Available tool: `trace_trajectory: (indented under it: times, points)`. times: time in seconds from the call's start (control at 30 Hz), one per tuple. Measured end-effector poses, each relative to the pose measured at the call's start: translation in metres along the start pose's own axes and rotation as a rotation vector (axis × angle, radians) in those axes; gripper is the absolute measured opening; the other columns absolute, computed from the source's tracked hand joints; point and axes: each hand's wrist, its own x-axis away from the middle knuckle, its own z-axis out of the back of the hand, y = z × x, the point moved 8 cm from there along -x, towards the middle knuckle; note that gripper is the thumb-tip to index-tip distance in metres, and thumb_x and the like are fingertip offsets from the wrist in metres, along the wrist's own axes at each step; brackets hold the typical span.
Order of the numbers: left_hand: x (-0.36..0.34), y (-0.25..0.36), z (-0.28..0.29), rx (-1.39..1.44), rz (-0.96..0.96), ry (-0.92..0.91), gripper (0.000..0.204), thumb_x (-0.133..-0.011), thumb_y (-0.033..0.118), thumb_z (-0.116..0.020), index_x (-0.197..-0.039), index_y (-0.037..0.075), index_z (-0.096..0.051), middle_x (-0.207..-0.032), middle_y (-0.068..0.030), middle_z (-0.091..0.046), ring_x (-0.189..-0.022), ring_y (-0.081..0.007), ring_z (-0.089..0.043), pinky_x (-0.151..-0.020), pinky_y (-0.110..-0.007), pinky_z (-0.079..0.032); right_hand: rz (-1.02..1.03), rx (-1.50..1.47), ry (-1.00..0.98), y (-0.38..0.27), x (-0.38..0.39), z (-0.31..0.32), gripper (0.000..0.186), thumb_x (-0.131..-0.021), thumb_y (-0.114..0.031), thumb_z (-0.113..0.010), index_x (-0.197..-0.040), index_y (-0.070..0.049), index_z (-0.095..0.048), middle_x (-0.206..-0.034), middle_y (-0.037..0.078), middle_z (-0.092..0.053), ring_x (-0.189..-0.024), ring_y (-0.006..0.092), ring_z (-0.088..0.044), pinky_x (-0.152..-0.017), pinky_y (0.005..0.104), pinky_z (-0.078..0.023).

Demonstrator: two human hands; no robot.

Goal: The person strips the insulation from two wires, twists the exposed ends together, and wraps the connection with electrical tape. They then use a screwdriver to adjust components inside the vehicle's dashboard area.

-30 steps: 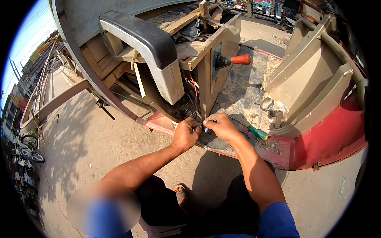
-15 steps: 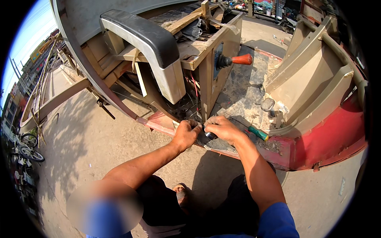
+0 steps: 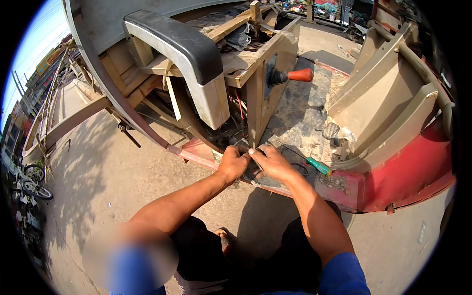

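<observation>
I squat at the open side of a stripped red three-wheeled vehicle (image 3: 403, 182). My left hand (image 3: 233, 163) and my right hand (image 3: 270, 162) meet at the floor edge, just below a wooden box frame (image 3: 255, 103). Both are closed on something small between them; my fingers hide it, and it may be a wire. A green-handled screwdriver (image 3: 317, 166) lies on the dirty floor right of my right hand. Red wires (image 3: 239, 105) hang inside the frame above my hands.
A black and beige seat arm (image 3: 191, 54) juts out above left. A red-handled lever (image 3: 300, 75) sticks out of the box. A pedal (image 3: 330, 130) and beige panels (image 3: 378, 103) are at right. Bicycles (image 3: 29, 182) stand at far left on concrete ground.
Both hands have drawn closer together at the floor edge, my left hand closing in toward my right.
</observation>
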Motion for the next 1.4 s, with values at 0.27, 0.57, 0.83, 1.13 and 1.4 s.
trace_trajectory:
  times: [0.27, 0.57, 0.83, 1.13, 1.4]
  points:
    - [0.002, 0.004, -0.002, 0.105, 0.065, -0.001, 0.014, -0.087, 0.008, -0.059, -0.088, -0.006, -0.064, -0.075, -0.0051, -0.061, -0.066, -0.0121, -0.053, -0.061, -0.028, -0.044, -0.075, -0.042, -0.108, -0.003, 0.004, 0.016, 0.029, -0.088, -0.018, -0.053, -0.100, 0.008, -0.062, -0.092, 0.012, -0.060, -0.071, 0.0189, -0.065, -0.059, 0.0321, -0.056]
    - [0.001, 0.003, -0.014, 0.406, 0.177, -0.134, 0.014, -0.091, 0.011, -0.060, -0.093, -0.002, -0.064, -0.082, -0.0028, -0.062, -0.070, -0.0087, -0.053, -0.065, -0.025, -0.043, 0.018, -0.024, 0.012, -0.005, 0.002, 0.022, 0.024, -0.083, -0.018, -0.058, -0.090, 0.005, -0.064, -0.079, 0.007, -0.063, -0.070, 0.0158, -0.065, -0.051, 0.0297, -0.047]
    - [0.001, 0.001, -0.018, 0.368, 0.126, -0.095, 0.014, -0.092, 0.012, -0.063, -0.095, -0.001, -0.066, -0.082, -0.0013, -0.064, -0.068, -0.0078, -0.053, -0.061, -0.024, -0.042, -0.040, 0.001, 0.047, -0.008, 0.005, 0.018, 0.029, -0.084, -0.021, -0.060, -0.094, 0.006, -0.065, -0.080, 0.008, -0.064, -0.069, 0.0151, -0.062, -0.053, 0.0307, -0.048]
    - [-0.001, -0.007, -0.011, 0.353, 0.175, -0.022, 0.012, -0.092, 0.009, -0.061, -0.091, -0.003, -0.064, -0.078, -0.0027, -0.062, -0.065, -0.0082, -0.052, -0.058, -0.025, -0.041, -0.072, -0.180, 0.058, 0.015, -0.008, 0.006, 0.030, -0.085, -0.025, -0.062, -0.088, 0.005, -0.064, -0.082, 0.006, -0.061, -0.074, 0.0131, -0.059, -0.055, 0.0309, -0.050]
    - [0.001, 0.006, -0.015, 0.396, 0.087, -0.131, 0.014, -0.094, 0.011, -0.059, -0.086, 0.000, -0.062, -0.074, -0.0010, -0.057, -0.064, -0.0100, -0.048, -0.063, -0.027, -0.040, -0.079, 0.167, 0.482, 0.062, -0.038, 0.034, 0.033, -0.091, -0.023, -0.053, -0.098, 0.009, -0.056, -0.091, 0.016, -0.061, -0.077, 0.0269, -0.062, -0.060, 0.0403, -0.051]
